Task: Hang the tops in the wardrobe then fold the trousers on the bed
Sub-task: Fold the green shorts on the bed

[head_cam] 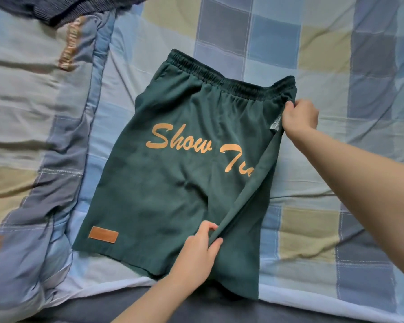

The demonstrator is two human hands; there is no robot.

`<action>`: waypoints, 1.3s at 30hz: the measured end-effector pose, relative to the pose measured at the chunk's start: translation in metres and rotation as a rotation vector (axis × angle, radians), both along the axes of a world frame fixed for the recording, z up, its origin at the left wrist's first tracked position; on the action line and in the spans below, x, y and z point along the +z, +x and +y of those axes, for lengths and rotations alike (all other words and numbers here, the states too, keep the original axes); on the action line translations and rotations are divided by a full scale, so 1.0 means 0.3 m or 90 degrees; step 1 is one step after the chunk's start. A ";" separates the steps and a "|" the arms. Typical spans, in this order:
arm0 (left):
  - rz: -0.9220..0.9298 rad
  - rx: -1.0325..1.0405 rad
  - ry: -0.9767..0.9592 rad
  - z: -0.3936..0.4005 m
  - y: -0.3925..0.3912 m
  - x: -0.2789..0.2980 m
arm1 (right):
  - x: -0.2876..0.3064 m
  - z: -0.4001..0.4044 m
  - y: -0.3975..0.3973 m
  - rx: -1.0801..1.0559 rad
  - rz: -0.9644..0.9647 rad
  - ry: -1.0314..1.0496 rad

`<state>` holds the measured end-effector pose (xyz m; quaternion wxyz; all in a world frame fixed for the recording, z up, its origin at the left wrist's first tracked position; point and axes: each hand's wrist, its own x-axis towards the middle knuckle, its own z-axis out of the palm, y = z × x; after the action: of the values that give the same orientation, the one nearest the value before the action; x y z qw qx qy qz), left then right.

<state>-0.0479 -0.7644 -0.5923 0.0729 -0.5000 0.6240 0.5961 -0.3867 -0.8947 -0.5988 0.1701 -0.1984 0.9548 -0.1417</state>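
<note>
Across the middle of the frame, a pair of dark green shorts (177, 173) was spread flat on the checked bed cover (313, 54), waistband toward the upper right and leg hems toward the lower edge. Its right-hand side had been lifted into a fold. The greatest risk was judged to be a crooked fold: if one end were carried over faster than the other, the side seams would not meet and the cloth would bunch over the orange lettering. A loose pinch could also let the edge drop. The right hand (300, 117) was reached out at centre right, fingers curled round the side edge just below the waistband. The left hand (200, 250) was set at lower centre, thumb and fingers pinching the same raised edge near the hem. A dark garment (63, 10) was seen at the upper left.
</note>
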 end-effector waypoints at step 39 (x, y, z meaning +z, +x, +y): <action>-0.285 0.146 -0.208 -0.451 0.607 -0.149 | -0.119 -0.384 0.420 -0.170 -0.356 -0.074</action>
<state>0.1341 -0.8997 -0.6370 0.0596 -0.6911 0.6197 0.3672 -0.2606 -1.0100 -0.6346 0.3942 -0.0337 0.8789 -0.2665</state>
